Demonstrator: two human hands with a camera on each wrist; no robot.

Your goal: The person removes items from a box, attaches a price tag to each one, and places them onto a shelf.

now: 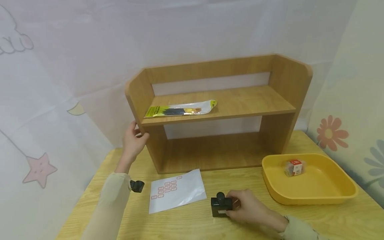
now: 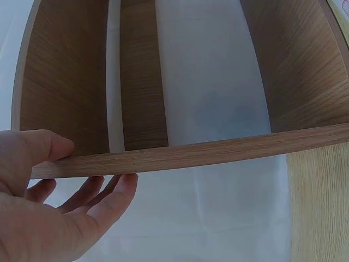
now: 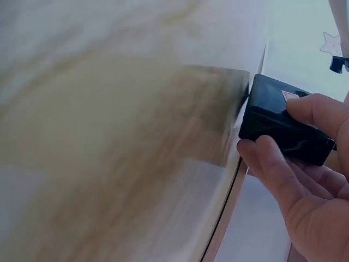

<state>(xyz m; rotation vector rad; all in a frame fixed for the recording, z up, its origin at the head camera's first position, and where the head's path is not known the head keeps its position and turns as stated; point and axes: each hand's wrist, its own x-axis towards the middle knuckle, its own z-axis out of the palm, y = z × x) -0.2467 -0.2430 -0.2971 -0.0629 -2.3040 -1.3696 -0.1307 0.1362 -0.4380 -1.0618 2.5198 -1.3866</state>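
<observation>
The relation that counts is between the black knobbed stamp (image 1: 216,209) and the white paper sheet (image 1: 189,196), reckoned from the right grip (image 1: 249,208). That grip pinches the stamp between thumb and fingers at its right end, so the stamp sits directly to the left of the hand, with its round knob uppermost and the longer side of its body running roughly sideways, out from the fingertips. Whether its base touches the counter (image 1: 180,226) cannot be told. Further left from this grip, and slightly farther from the person, lies the sheet, flat for the most part and printed with red rectangles in a slanting cluster; its right edge comes just short of the stamp, and the unprinted part on that side is the nearest to it. The right grip is thus the better placed of the two for the sheet. The left grip (image 1: 135,141) is farther away, beyond the sheet and to its left, with thumb and fingers on opposite sides of the left side panel of the wooden shelf (image 1: 192,160). The yellow tray (image 1: 324,186) lies to the right of the right grip and farther out, on the opposite side from the sheet.
</observation>
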